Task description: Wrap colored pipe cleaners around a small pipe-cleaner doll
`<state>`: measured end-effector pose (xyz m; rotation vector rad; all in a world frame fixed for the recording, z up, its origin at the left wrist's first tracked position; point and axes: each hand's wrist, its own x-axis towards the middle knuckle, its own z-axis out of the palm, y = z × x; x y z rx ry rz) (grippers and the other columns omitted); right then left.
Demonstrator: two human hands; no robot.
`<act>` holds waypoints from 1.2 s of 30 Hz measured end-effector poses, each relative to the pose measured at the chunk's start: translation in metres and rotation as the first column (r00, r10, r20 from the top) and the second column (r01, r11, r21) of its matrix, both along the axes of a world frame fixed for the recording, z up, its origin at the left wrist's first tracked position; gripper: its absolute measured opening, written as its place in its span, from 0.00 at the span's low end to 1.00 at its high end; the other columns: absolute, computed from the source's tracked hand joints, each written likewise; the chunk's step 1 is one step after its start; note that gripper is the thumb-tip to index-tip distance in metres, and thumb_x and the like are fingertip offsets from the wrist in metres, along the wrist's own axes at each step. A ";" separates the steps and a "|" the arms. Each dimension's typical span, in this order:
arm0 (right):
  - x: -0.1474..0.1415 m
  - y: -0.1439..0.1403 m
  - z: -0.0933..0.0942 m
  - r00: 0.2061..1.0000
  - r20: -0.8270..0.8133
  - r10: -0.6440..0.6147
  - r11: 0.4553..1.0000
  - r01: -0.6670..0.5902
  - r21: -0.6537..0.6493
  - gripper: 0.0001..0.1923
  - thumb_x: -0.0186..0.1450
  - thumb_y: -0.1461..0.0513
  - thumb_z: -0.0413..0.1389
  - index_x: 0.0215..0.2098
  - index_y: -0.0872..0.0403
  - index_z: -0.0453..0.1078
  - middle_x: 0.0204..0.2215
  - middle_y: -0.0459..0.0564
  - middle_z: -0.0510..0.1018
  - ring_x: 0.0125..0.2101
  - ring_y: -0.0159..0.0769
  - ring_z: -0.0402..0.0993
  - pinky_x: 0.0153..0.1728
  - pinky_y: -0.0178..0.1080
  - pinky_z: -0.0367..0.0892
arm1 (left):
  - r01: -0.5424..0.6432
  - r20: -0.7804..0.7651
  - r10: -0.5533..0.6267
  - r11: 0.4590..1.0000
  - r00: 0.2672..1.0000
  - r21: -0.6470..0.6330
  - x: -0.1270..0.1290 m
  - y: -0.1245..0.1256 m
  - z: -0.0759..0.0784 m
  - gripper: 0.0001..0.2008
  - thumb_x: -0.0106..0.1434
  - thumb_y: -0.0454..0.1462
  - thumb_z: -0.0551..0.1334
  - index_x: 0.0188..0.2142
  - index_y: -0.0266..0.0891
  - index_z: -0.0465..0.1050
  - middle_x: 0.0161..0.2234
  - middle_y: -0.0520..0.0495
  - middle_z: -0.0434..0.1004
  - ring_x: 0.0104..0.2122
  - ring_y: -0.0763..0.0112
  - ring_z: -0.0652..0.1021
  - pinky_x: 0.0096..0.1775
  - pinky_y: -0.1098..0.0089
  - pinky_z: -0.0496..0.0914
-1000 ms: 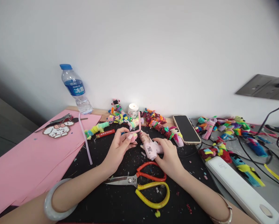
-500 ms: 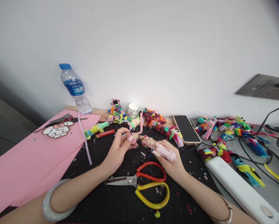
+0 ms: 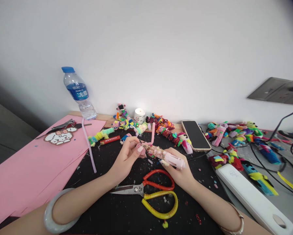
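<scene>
My right hand (image 3: 178, 166) is closed around a pale pink click pen (image 3: 173, 159), its barrel wrapped in fuzzy pink and brown pipe cleaner and its clicker end pointing right. The pen's other end reaches toward my left hand (image 3: 129, 153), whose thumb and fingers pinch a pink pipe cleaner (image 3: 153, 133). One part of this pipe cleaner is bunched at my fingertips; the rest bends up at a right angle. Whether the bunched part is fastened to the pen cannot be told. Below lie scissors (image 3: 146, 194) with one red and one yellow handle, blades spread slightly.
Pink paper (image 3: 33, 176) and a lilac pipe cleaner (image 3: 89, 147) lie left, a water bottle (image 3: 79, 94) behind. Along the wall are a white candle-like cup (image 3: 139, 115), fuzzy wrapped pens (image 3: 168, 135) and a phone (image 3: 196, 135). A white device (image 3: 254, 199) and cables occupy the right.
My left hand has moved slightly right, bringing the pink pipe cleaner up against the pen's wrapped end. The upright part has shifted right as well. My right hand has stayed nearly still.
</scene>
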<state>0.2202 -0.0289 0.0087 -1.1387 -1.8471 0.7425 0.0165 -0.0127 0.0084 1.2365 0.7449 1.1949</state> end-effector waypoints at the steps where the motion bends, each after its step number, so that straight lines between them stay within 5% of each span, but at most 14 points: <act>1: 0.000 0.000 0.001 1.000 -0.001 0.004 1.000 -0.004 -0.001 0.03 0.59 0.65 0.53 0.33 0.54 0.66 0.27 0.47 0.70 0.26 0.33 0.64 0.27 0.34 0.59 | 0.001 -0.007 -0.001 1.000 1.000 0.008 0.000 0.000 0.000 0.05 0.65 0.38 0.55 0.39 0.44 0.59 0.30 0.55 0.66 0.31 0.77 0.71 0.38 0.70 0.69; 29: -0.001 -0.001 0.003 0.999 -0.049 0.024 0.999 -0.026 -0.041 0.04 0.60 0.62 0.54 0.28 0.54 0.64 0.25 0.45 0.68 0.24 0.32 0.62 0.24 0.33 0.58 | 0.002 -0.016 -0.002 1.000 1.000 0.006 0.000 0.000 -0.002 0.07 0.63 0.39 0.57 0.38 0.42 0.58 0.36 0.51 0.70 0.30 0.76 0.71 0.38 0.68 0.68; 36: -0.001 -0.001 0.002 0.999 -0.047 0.019 0.999 -0.021 -0.047 0.03 0.59 0.63 0.54 0.29 0.54 0.65 0.24 0.45 0.68 0.24 0.32 0.62 0.23 0.33 0.58 | -0.002 -0.023 0.003 1.000 1.000 0.030 0.000 0.001 -0.001 0.04 0.64 0.38 0.55 0.37 0.42 0.59 0.30 0.54 0.68 0.30 0.77 0.70 0.37 0.71 0.66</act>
